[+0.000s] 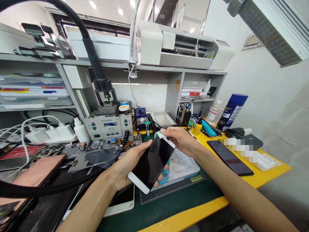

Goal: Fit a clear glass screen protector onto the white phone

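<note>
A smartphone (152, 162) with a white frame and a dark screen lies tilted across my left hand (130, 161), its fingers wrapped under the far side and the thumb along the near edge. At the phone's top end, my right hand (177, 137) pinches a small white and green piece (159, 134), perhaps a film tab or a wipe; I cannot tell which. That piece touches the top corner of the screen. Beneath the phone sits a clear plastic case (184, 166) with papers and parts in it, on a dark perforated mat (173, 188).
A hot air station (108, 127) stands behind my left hand. Several phones and parts crowd the left side. On the yellow tabletop (267, 175) at right lie a black phone (230, 158), a yellow bottle (197, 128) and a blue spray can (232, 112). A black hose (88, 48) arches at left.
</note>
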`<state>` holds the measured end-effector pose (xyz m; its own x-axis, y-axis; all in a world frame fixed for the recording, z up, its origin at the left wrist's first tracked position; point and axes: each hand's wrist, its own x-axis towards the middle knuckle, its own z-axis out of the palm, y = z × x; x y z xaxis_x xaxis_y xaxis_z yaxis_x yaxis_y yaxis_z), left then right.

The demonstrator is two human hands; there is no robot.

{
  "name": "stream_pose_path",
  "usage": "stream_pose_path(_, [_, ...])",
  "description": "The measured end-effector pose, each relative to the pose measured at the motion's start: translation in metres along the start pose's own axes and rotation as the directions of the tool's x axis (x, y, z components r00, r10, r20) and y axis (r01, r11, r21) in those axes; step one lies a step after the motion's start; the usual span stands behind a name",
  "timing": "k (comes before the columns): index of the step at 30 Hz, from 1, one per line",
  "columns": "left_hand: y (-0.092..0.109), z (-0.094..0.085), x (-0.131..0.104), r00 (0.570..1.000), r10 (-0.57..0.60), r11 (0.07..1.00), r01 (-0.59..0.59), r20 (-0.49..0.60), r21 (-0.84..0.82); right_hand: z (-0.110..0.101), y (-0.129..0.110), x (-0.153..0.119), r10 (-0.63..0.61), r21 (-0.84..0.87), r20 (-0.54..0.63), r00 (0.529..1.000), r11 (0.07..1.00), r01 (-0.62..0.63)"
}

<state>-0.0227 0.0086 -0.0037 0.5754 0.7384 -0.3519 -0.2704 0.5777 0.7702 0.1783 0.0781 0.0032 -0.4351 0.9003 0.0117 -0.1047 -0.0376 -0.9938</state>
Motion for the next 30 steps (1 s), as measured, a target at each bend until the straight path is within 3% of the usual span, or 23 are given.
stream_pose_path(3, [0.001,-0.005,-0.002,0.999,-0.029,0.999,0.028,0.040,0.030,-0.005,0.001,0.002,-0.012,0.025,-0.001,1.000,1.000,0.012])
stream_pose_path(8, [0.015,-0.014,-0.016,0.987,0.096,0.995,-0.098,0.129,0.015,-0.017,-0.007,0.007,-0.202,-0.094,-0.205,0.958,0.978,0.187])
stream_pose_path(11, [0.027,-0.019,-0.025,0.951,0.310,0.950,-0.310,-0.019,-0.043,-0.022,-0.009,0.007,-0.201,-0.164,-0.177,0.963,0.971,0.173])
stream_pose_path(13, [0.034,-0.022,-0.027,0.884,0.440,0.889,-0.453,-0.160,-0.060,-0.023,-0.010,0.005,-0.115,-0.235,-0.087,0.990,0.968,0.092])
stream_pose_path(15, [0.038,-0.026,-0.026,0.822,0.504,0.839,-0.539,-0.265,-0.076,-0.022,-0.010,0.004,-0.026,-0.309,0.005,1.000,0.951,0.027])
stream_pose_path(18, [0.039,-0.030,-0.022,0.785,0.518,0.806,-0.581,-0.340,-0.114,-0.019,-0.010,0.001,0.038,-0.313,0.073,0.997,0.950,-0.013])
stream_pose_path(25, [0.029,-0.022,-0.012,0.802,0.501,0.800,-0.573,-0.326,-0.180,0.001,0.003,0.001,0.142,-0.299,0.102,0.985,0.948,-0.106])
stream_pose_path(30, [0.023,-0.017,-0.008,0.829,0.484,0.814,-0.544,-0.280,-0.205,0.013,0.011,-0.002,-0.010,-0.430,-0.040,0.999,0.903,-0.008])
